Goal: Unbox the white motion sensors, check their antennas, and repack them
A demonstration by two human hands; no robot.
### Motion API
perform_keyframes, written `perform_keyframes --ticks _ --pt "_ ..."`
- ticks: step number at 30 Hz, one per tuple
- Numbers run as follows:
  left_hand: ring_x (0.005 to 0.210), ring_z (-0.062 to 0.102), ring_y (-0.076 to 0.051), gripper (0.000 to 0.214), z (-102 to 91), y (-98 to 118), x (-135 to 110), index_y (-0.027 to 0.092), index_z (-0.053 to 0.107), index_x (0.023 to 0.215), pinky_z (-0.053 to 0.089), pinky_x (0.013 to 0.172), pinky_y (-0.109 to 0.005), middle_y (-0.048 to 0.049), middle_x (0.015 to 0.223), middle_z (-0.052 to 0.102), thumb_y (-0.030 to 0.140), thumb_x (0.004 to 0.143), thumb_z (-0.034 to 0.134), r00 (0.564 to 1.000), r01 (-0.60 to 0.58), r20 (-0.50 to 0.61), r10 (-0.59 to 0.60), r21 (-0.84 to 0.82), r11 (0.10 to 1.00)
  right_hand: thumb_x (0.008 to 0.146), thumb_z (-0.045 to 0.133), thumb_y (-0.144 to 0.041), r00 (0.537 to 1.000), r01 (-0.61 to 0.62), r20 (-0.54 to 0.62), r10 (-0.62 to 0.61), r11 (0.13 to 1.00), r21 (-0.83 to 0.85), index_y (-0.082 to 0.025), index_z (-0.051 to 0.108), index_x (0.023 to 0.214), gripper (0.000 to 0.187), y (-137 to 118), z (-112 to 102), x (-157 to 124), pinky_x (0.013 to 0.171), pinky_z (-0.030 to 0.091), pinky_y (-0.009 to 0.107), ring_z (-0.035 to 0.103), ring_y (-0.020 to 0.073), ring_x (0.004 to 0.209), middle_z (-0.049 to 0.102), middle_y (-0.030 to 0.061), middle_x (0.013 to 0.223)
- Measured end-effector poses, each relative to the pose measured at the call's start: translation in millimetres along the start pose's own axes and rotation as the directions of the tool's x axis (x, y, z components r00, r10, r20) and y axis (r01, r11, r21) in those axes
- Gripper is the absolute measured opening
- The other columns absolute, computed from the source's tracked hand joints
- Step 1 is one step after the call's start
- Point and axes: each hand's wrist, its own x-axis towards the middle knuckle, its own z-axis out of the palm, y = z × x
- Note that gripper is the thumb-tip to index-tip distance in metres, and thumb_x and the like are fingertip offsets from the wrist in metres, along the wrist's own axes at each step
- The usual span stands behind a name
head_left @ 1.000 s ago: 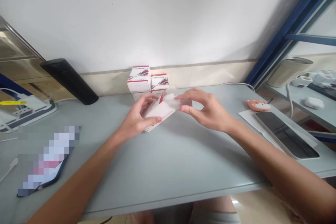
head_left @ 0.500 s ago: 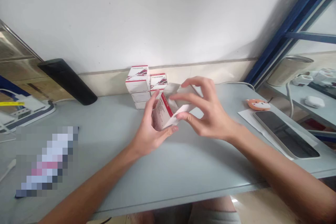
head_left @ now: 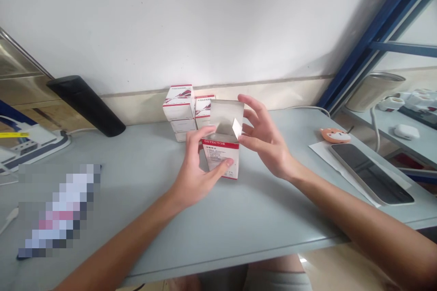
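White card with a red band makes up the box; it is stood upright on the table, lid open. It is gripped by the left hand, thumb on the front, fingers round its left side; the right hand is held open just right of the box, fingers spread, nothing gripped. The grip is best kept light, so the thin walls are not squashed; the bottom is best kept flat. "DETECTOR" can be read on the band; the small print under it cannot. More boxes are stacked just behind the box.
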Motion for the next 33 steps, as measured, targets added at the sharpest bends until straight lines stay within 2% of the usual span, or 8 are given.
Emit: perform_keyframes --ticks 4,10,14,17,23,27,30,33 --pt "0.123 0.058 -0.026 0.056 -1.5 -7 -1 0.033 0.053 0.129 0.052 0.107 -0.045 -0.0058 0.126 0.052 0.029 0.085 0.086 0.995 -0.096 -0.018 0.101 0.181 0.979 0.098 0.060 -0.032 0.999 -0.045 -0.013 0.046 0.997 0.062 -0.038 0.047 0.149 0.052 3 5 0 0.094 0.062 0.043 0.067 0.0233 0.111 0.063 0.0021 0.143" --pt "0.127 0.058 -0.025 0.057 -1.4 -7 -1 0.035 0.053 0.135 0.055 0.105 -0.043 -0.0055 0.130 0.053 0.026 0.088 0.083 0.992 -0.124 -0.012 0.128 0.197 0.973 0.101 0.055 -0.024 0.999 0.015 -0.037 -0.016 0.999 -0.035 -0.029 0.064 0.118 0.020 -1 10 -3 0.093 0.060 0.040 0.068 0.0207 0.108 0.069 0.0029 0.123" --pt "0.124 0.062 -0.025 0.051 -0.6 -5 0 0.034 0.055 0.135 0.057 0.104 -0.045 -0.0061 0.129 0.055 0.029 0.091 0.081 0.996 -0.075 -0.042 0.084 0.182 0.980 0.105 0.056 -0.028 0.978 0.211 0.063 -0.201 0.944 -0.255 -0.028 0.064 0.125 0.022 0 7 -5 0.106 0.053 0.046 0.063 0.0237 0.121 0.066 0.0069 0.128" --pt "0.118 0.064 -0.024 0.047 1.2 -7 0 0.032 0.058 0.129 0.060 0.097 -0.044 -0.0060 0.124 0.054 0.030 0.089 0.083 0.990 -0.102 -0.073 0.120 0.206 0.973 0.105 0.060 -0.030 0.971 0.239 0.055 -0.233 0.936 -0.260 -0.028 0.065 0.125 0.021 2 7 -5 0.104 0.054 0.045 0.065 0.0233 0.117 0.067 0.0073 0.126" --pt "0.114 0.063 -0.021 0.086 0.7 -12 2 0.037 0.037 0.151 0.064 0.089 -0.040 -0.0075 0.135 0.046 0.020 0.083 0.087 0.940 -0.292 -0.137 0.314 0.161 0.943 0.105 0.057 -0.022 0.957 0.274 -0.030 -0.289 0.932 -0.238 -0.026 0.070 0.111 0.014 6 8 -3 0.091 0.059 0.040 0.069 0.0199 0.105 0.069 0.0062 0.115" --pt "0.125 0.057 -0.024 0.058 -3.8 -8 4 0.033 0.055 0.140 0.059 0.104 -0.046 -0.0077 0.127 0.055 0.024 0.089 0.082 0.951 -0.279 -0.035 0.306 0.320 0.905 0.103 0.064 -0.026 0.940 0.339 0.070 -0.333 0.897 -0.283 -0.024 0.071 0.104 0.008 7 2 -1 0.100 0.057 0.046 0.067 0.0227 0.111 0.068 0.0091 0.118" --pt "0.126 0.060 -0.023 0.044 -5.1 -9 4 0.033 0.061 0.131 0.060 0.103 -0.044 -0.0065 0.125 0.057 0.027 0.092 0.081 0.959 -0.245 -0.074 0.273 0.264 0.933 0.101 0.068 -0.030 0.937 0.350 0.120 -0.329 0.882 -0.315 -0.025 0.072 0.114 0.014 11 -1 -1 0.110 0.053 0.050 0.063 0.0263 0.126 0.064 0.0109 0.128" --pt "0.125 0.064 -0.024 0.038 -7.0 -13 8 0.029 0.063 0.124 0.063 0.094 -0.037 -0.0071 0.127 0.060 0.033 0.092 0.081 0.973 -0.068 -0.214 0.083 0.077 0.995 0.094 0.077 -0.034 0.972 0.228 0.144 -0.185 0.893 -0.388 -0.034 0.053 0.152 0.063 18 -2 -2 0.115 0.051 0.054 0.054 0.0311 0.141 0.044 0.0127 0.158"
